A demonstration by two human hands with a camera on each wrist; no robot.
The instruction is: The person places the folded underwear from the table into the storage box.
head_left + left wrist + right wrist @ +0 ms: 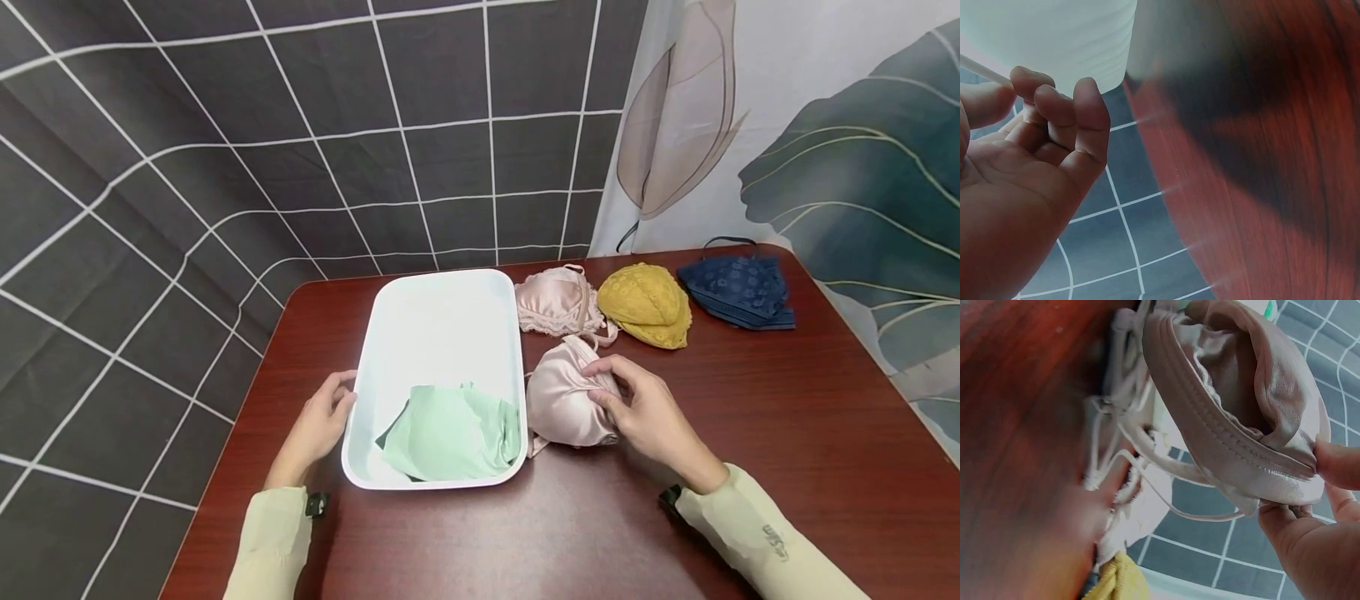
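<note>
My right hand pinches a pale pink satin bra between thumb and fingers, just right of the white tray. The right wrist view shows the folded bra raised at an angle, its thin straps hanging toward the table. At the tray's left side, my left hand holds the rim; in the left wrist view its thumb and forefinger pinch the edge of the tray. A mint green bra lies folded in the near half of the white tray.
Behind the satin bra lie a pink lace-edged bra, a mustard yellow bra and a navy bra in a row. The red-brown wooden table meets a dark checked cloth and a leaf-patterned curtain.
</note>
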